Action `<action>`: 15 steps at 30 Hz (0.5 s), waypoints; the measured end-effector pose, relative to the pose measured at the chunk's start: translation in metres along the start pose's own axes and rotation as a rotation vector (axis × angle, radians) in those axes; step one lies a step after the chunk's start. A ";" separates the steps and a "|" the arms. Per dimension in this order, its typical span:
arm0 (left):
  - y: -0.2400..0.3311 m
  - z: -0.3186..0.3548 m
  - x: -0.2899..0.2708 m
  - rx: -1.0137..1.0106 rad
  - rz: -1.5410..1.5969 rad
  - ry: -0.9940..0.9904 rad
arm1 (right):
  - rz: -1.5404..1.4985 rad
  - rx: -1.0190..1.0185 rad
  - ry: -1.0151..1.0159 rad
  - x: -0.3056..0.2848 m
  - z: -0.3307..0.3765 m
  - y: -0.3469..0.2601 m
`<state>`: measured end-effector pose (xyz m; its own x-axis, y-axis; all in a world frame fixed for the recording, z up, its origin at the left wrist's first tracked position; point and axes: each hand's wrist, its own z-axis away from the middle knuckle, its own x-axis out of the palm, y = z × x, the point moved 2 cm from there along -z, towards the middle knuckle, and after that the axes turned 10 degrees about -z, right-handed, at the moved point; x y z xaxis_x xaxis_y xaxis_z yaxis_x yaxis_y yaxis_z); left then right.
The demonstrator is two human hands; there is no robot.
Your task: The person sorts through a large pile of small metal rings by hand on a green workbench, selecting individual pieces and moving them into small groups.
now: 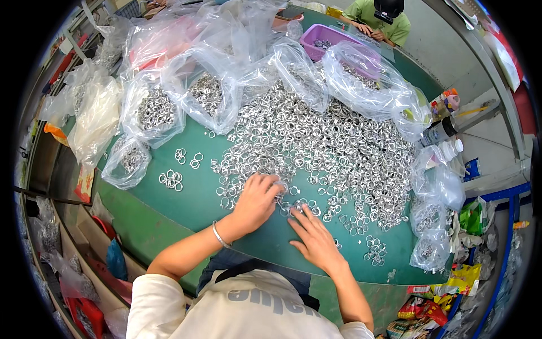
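Note:
A big heap of small silver metal rings (339, 141) covers the green table (186, 198). My left hand (257, 200) rests on the near edge of the heap, fingers curled over some rings. My right hand (310, 237) lies flat beside it, fingertips touching a few loose rings (302, 206). A silver bracelet (220, 234) is on my left wrist. Small separate clusters of rings (171, 179) lie to the left, and another cluster (375, 250) to the right.
Clear plastic bags of rings (155, 110) crowd the far and left side; more bags (432, 226) sit at the right edge. A purple tray (330, 39) stands at the back, where another person in green (378, 22) sits. Bottles (443, 130) stand at right.

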<state>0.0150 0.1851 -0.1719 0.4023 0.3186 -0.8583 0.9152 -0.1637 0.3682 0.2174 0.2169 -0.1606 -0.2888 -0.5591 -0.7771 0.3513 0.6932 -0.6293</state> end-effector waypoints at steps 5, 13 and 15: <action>-0.008 0.005 -0.015 -0.201 0.107 0.113 | -0.175 -0.030 0.046 -0.006 0.008 -0.003; -0.041 0.010 -0.027 -0.425 0.279 0.181 | -0.259 0.174 0.525 -0.009 -0.032 0.025; -0.046 0.012 -0.026 -0.527 0.483 0.145 | -0.140 0.134 0.540 -0.010 -0.053 0.021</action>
<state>-0.0376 0.1736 -0.1711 0.7299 0.4508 -0.5138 0.5096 0.1422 0.8486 0.1804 0.2609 -0.1657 -0.7423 -0.3058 -0.5963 0.3763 0.5460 -0.7485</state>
